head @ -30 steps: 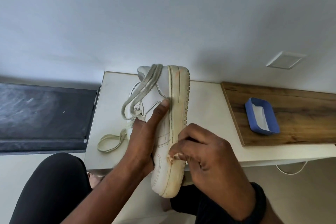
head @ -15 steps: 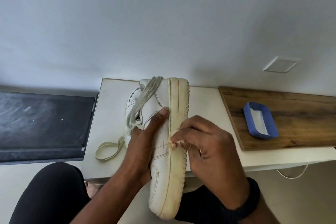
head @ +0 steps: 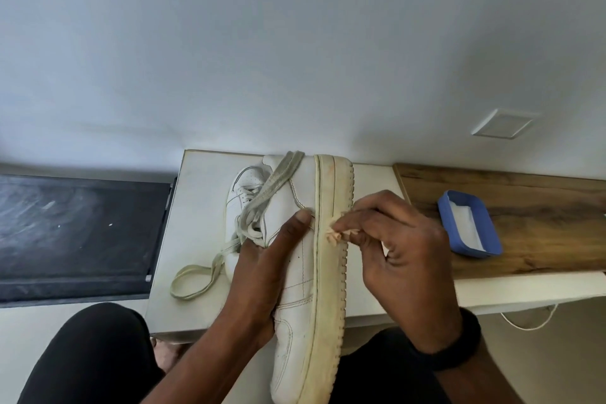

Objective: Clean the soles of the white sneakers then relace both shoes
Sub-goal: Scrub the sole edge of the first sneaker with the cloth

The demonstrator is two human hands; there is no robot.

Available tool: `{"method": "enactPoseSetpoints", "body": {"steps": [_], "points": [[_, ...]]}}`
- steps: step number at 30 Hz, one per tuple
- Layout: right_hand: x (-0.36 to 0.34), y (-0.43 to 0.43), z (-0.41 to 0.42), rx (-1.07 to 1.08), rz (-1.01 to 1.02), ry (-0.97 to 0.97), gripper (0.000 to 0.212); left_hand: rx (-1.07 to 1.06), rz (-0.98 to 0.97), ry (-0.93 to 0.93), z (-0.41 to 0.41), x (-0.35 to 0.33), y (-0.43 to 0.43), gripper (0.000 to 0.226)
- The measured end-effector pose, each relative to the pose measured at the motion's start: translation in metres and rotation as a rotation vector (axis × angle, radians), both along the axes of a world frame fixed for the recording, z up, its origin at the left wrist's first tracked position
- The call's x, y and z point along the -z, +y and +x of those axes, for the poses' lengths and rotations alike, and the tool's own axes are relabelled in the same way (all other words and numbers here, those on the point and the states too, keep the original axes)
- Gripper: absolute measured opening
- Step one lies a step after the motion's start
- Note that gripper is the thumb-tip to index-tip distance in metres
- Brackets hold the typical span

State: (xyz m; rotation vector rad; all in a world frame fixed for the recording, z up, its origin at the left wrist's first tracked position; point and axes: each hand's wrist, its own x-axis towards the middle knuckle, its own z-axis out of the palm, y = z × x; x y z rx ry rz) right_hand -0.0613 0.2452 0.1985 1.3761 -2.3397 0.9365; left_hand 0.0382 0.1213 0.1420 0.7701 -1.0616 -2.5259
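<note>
At frame centre your left hand (head: 262, 275) grips the white sneaker (head: 295, 321) on its side, presenting its yellowed midsole (head: 331, 285) so your right hand (head: 403, 259) can pinch a small wipe scrap (head: 336, 234) against it.

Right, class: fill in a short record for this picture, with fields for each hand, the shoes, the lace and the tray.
Left hand: grips the held sneaker by its upper
Right hand: pinches a small pale wad against its sole edge
Second sneaker: on the white table, behind it
Lace: loose, looping onto the table
Blue tray: on the wooden board, to the right
</note>
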Motion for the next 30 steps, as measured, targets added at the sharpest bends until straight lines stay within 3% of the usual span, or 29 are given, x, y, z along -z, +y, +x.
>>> {"method": "enactPoseSetpoints", "body": {"steps": [4, 8, 14, 19, 22, 27, 30], "points": [[0.002, 0.004, 0.012, -0.157, 0.112, -0.071, 0.016, 0.007, 0.024, 0.069, -0.001, -0.004, -0.003, 0.031], [0.003, 0.012, 0.012, -0.283, 0.246, -0.072, 0.02, -0.011, 0.002, 0.08, -0.003, -0.004, -0.002, 0.038], [0.001, 0.01, -0.002, -0.091, 0.071, -0.032, 0.012, -0.01, -0.02, -0.011, -0.003, -0.002, -0.001, 0.043], [-0.004, 0.004, -0.006, 0.083, -0.047, 0.066, 0.018, 0.004, -0.013, -0.033, -0.001, -0.001, -0.001, 0.047], [-0.004, 0.001, 0.002, 0.036, -0.027, 0.045, 0.009, -0.008, -0.021, -0.024, -0.001, -0.001, -0.002, 0.046], [0.003, 0.005, 0.017, -0.136, 0.178, 0.065, 0.014, 0.022, -0.005, 0.023, -0.002, -0.004, -0.006, 0.038], [0.002, 0.008, 0.014, -0.149, 0.188, 0.088, 0.018, 0.05, -0.034, 0.039, -0.001, -0.007, -0.006, 0.037]]}}
